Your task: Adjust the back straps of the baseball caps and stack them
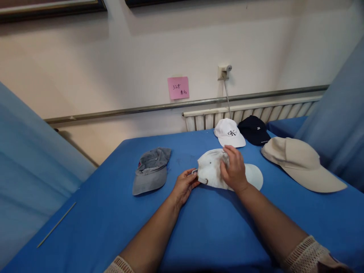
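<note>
A pale, whitish baseball cap [212, 167] lies on the blue-covered table in front of me, its brim pointing right. My left hand [184, 185] pinches the strap at the cap's back edge, by the buckle. Over the crown rests my right hand [234, 168], fingers bent and touching the fabric; whether it grips a fold I cannot tell. To the left sits a grey cap [152, 170] with its brim toward me. Behind the pale cap are a white cap [229, 132] with dark letters and a navy cap [253, 131]. A large beige cap [301, 163] is at the right.
The blue table cover [113, 227] spreads under everything. A thin stick [57, 225] lies near its left edge. Blue curtains [31, 170] hang on both sides. Behind the table are a radiator [199, 121], a metal rail [136, 110], a socket with a plug [224, 72] and a pink note [178, 88].
</note>
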Available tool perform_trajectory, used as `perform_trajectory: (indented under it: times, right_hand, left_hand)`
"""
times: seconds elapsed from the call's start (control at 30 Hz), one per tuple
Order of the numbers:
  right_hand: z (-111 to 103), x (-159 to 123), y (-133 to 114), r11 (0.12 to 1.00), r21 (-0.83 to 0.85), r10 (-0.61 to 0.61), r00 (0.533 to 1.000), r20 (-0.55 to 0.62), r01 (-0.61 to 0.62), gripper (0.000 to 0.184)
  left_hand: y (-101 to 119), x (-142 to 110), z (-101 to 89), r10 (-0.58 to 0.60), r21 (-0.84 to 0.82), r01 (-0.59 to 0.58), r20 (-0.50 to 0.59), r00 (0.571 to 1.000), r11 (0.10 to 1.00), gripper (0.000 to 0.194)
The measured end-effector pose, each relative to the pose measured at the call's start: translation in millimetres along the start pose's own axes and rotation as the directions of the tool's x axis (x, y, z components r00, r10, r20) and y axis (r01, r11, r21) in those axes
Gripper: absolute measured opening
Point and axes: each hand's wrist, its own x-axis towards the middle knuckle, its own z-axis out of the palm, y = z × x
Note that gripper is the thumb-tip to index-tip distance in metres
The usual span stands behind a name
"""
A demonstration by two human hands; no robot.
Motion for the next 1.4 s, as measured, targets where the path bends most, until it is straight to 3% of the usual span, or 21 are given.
perform_trajectory:
  times: [0.07, 0.13, 0.2, 0.27, 0.37, 0.43, 0.5, 0.57, 0.63, 0.7, 0.8, 0.93, 1.03, 1.1, 1.23, 1.3, 1.4]
  right_hand:
    - [4, -7, -18, 0.981, 0.103, -0.178, 0.967, 0.179, 0.162, 0.045]
    - [10, -13, -32, 0.959, 0.203, -0.266, 0.882, 0.390, 0.199, 0.040]
    - [17, -16, -37, 0.966, 0.198, -0.247, 0.826, 0.507, 0.167, 0.036]
    - [23, -17, -34, 0.986, 0.105, -0.166, 0.820, 0.547, 0.130, 0.029]
    - [27, -18, -23, 0.992, -0.033, -0.082, 0.809, 0.583, 0.125, 0.017]
    - [29, -19, -18, 0.989, -0.067, -0.065, 0.793, 0.606, 0.132, 0.013]
    - [30, -21, -16, 0.990, -0.069, -0.055, 0.787, 0.614, 0.123, 0.013]
    - [30, -22, -16, 0.991, -0.052, -0.061, 0.776, 0.628, 0.120, 0.012]
    - [30, -23, -17, 0.994, -0.028, -0.064, 0.760, 0.646, 0.108, 0.011]
    - [29, -23, -18, 0.997, 0.010, -0.066, 0.748, 0.660, 0.078, 0.013]
    - [29, -23, -17, 0.995, 0.086, -0.089, 0.737, 0.669, 0.043, 0.020]
    - [29, -23, -14, 0.988, 0.151, -0.113, 0.749, 0.653, 0.018, 0.019]
    - [28, -21, -15, 0.989, 0.150, -0.091, 0.759, 0.644, -0.009, 0.011]
    - [28, -20, -15, 0.991, 0.136, -0.081, 0.761, 0.644, -0.010, 0.006]
    - [29, -21, -13, 0.988, 0.154, -0.112, 0.771, 0.627, 0.019, 0.017]
    - [31, -23, -12, 0.988, 0.147, -0.133, 0.770, 0.624, 0.051, 0.017]
    - [34, -26, -12, 0.995, 0.080, -0.101, 0.779, 0.620, 0.065, 0.006]
  left_hand:
    - [-1, -1, -2.7, 0.015, -0.025, -0.015, 0.002, 1.000, 1.000, 0.034]
    - [-2, -1, -4.3, 0.027, -0.053, -0.026, 0.021, 0.999, 0.998, 0.032]
    - [-3, 0, -6.2, 0.026, -0.076, -0.024, 0.029, 0.999, 0.997, 0.028]
    - [-3, 3, -8.8, 0.021, -0.059, -0.019, 0.018, 1.000, 0.998, 0.025]
    - [-2, 4, -13.2, 0.110, 0.196, -0.103, -0.021, 0.994, 0.975, 0.031]
    - [-1, 2, -15.6, 0.313, 0.513, -0.283, 0.030, 0.949, 0.811, 0.039]
    - [1, -1, -17.0, 0.465, 0.728, -0.473, 0.237, 0.853, 0.497, 0.040]
    - [2, -6, -16.8, 0.453, 0.777, -0.578, 0.434, 0.779, 0.249, 0.037]
    - [3, -10, -15.3, 0.409, 0.779, -0.606, 0.507, 0.759, 0.160, 0.030]
    - [4, -11, -13.6, 0.399, 0.764, -0.620, 0.520, 0.756, 0.180, 0.021]
    - [3, -9, -13.7, 0.385, 0.688, -0.645, 0.526, 0.759, 0.332, 0.009]
    - [0, -1, -19.9, 0.325, 0.562, -0.542, 0.444, 0.835, 0.625, 0.018]
    - [3, 0, -23.1, 0.279, 0.497, -0.465, 0.403, 0.871, 0.733, 0.022]
    - [6, -2, -22.3, 0.302, 0.517, -0.503, 0.425, 0.853, 0.693, 0.021]
    - [10, -8, -16.8, 0.347, 0.637, -0.617, 0.510, 0.787, 0.462, 0.031]
    - [9, -10, -15.0, 0.360, 0.676, -0.626, 0.515, 0.778, 0.388, 0.033]
    - [7, -9, -14.1, 0.387, 0.704, -0.617, 0.490, 0.781, 0.352, 0.018]
